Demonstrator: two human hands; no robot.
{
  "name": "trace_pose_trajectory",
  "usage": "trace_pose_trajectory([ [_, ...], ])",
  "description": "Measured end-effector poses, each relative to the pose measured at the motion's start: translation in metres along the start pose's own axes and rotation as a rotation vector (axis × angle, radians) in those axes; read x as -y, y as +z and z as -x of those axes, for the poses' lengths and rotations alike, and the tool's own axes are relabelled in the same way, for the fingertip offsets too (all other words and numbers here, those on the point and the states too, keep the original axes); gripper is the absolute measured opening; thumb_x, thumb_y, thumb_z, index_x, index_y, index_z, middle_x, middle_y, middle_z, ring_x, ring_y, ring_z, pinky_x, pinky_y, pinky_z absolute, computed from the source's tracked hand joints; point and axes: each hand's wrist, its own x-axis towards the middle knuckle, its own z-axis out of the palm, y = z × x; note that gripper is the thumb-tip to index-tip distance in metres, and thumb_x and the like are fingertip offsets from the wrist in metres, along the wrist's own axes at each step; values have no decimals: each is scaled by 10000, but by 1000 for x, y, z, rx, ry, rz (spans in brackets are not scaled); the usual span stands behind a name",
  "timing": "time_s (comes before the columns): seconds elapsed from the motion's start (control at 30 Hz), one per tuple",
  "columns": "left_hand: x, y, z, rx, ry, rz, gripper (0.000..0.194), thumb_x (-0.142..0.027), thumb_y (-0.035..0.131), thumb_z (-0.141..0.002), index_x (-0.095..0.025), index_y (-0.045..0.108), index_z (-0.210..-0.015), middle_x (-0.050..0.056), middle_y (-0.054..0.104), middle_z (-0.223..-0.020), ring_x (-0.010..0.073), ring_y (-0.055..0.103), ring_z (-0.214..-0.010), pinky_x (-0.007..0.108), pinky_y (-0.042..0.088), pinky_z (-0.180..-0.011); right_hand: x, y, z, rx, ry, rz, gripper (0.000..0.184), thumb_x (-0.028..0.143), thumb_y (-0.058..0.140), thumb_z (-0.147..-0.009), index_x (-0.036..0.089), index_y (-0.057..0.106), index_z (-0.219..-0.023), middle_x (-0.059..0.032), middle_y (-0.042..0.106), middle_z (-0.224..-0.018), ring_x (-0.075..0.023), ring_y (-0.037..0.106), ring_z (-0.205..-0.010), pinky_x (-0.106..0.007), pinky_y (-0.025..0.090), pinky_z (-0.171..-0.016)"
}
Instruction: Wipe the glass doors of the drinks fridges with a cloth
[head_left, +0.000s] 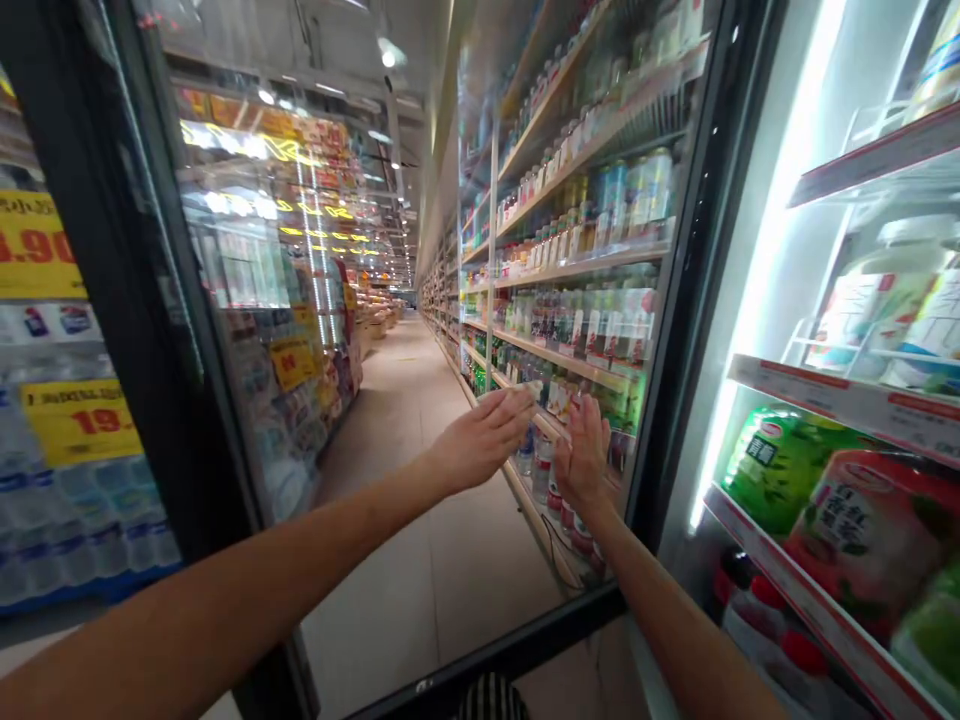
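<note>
My left hand (pixel 484 438) reaches in from the left, its fingers stretched out together at the glass of an open cooler door (pixel 420 520). A small pale patch shows at its fingertips; I cannot tell whether it is a reflection or a thin object. To its right, my right hand (pixel 583 458) is raised with its palm toward the glass and fingers stretched upward. It appears to touch the pane, and nothing shows in its grip. The door's dark frame (pixel 686 260) surrounds the glass.
At right, the lit cooler's shelves hold large bottles (pixel 862 290), a green pack (pixel 772 465), a red pack (pixel 870 530) and red-capped bottles (pixel 765 600). Bottled-drink shelves (pixel 577 250) and an aisle floor (pixel 397 390) show in the glass. Yellow price signs (pixel 82 420) stand left.
</note>
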Motion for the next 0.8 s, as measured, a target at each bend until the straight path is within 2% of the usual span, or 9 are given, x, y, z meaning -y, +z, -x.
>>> trace_pose_trajectory([
  [0.17, -7, -2, 27, 36, 201, 38, 334, -245, 419, -901, -178, 550, -1200, 32, 507, -1337, 147, 370, -1309, 326, 272, -1111, 21, 3, -10, 0, -37, -13, 584, 225, 373, -869, 222, 209, -1429, -141, 293, -1467, -249, 228, -1379, -532, 230, -1080],
  [0.23, 3, -10, 29, 25, 108, 5, 345, -219, 411, -898, -175, 538, -1216, 28, 483, -1358, 164, 357, -1318, 330, 280, -1107, 25, 3, -12, -17, -45, -13, 578, 223, 376, -869, 223, 216, -1425, -143, 303, -1463, -247, 237, -1376, -528, 231, -1081],
  [0.33, 17, -23, 27, -42, -161, -53, 368, -163, 418, -881, -158, 522, -1235, 54, 441, -1390, 215, 293, -1350, 383, 262, -1115, 31, 3, -16, -61, -20, -25, 569, 227, 374, -871, 223, 226, -1421, -143, 295, -1466, -249, 224, -1380, -532, 228, -1081],
  [0.37, 17, -25, 29, -60, -203, -61, 367, -160, 424, -879, -155, 523, -1232, 64, 437, -1392, 223, 286, -1352, 397, 251, -1120, 34, 3, -18, -66, -14, -32, 570, 227, 371, -871, 225, 224, -1422, -141, 288, -1470, -248, 221, -1381, -532, 224, -1082],
  [0.53, 7, -27, 49, -38, -47, -64, 332, -179, 435, -881, -170, 551, -1192, 50, 441, -1390, 186, 334, -1330, 361, 217, -1141, 56, 5, -30, -58, -21, -62, 583, 227, 371, -869, 242, 208, -1428, -123, 272, -1481, -238, 223, -1381, -520, 221, -1088],
  [0.57, 10, -29, 52, -50, -82, -82, 339, -166, 430, -879, -169, 547, -1197, 43, 447, -1386, 187, 311, -1341, 360, 218, -1142, 61, 6, -32, -66, -21, -66, 585, 227, 372, -868, 243, 205, -1428, -122, 273, -1481, -238, 224, -1381, -520, 218, -1088],
  [0.7, 25, -39, 60, -151, -387, -169, 369, -121, 406, -873, -182, 529, -1216, 31, 469, -1368, 200, 180, -1385, 412, 243, -1137, 83, 15, -37, -110, -11, -80, 592, 225, 376, -868, 242, 195, -1431, -121, 269, -1483, -238, 223, -1382, -515, 205, -1095],
  [0.73, 25, -41, 64, -151, -382, -167, 366, -126, 404, -876, -188, 531, -1213, 27, 464, -1373, 198, 172, -1387, 415, 243, -1138, 88, 18, -37, -114, -10, -81, 589, 226, 376, -868, 240, 201, -1430, -120, 270, -1483, -240, 216, -1384, -515, 202, -1096],
  [0.8, 19, -43, 77, -88, -213, -127, 350, -163, 412, -883, -194, 532, -1211, 9, 440, -1392, 186, 189, -1384, 385, 229, -1147, 95, 23, -36, -109, -15, -73, 574, 233, 374, -868, 238, 227, -1423, -118, 281, -1478, -250, 200, -1388, -524, 189, -1096],
])
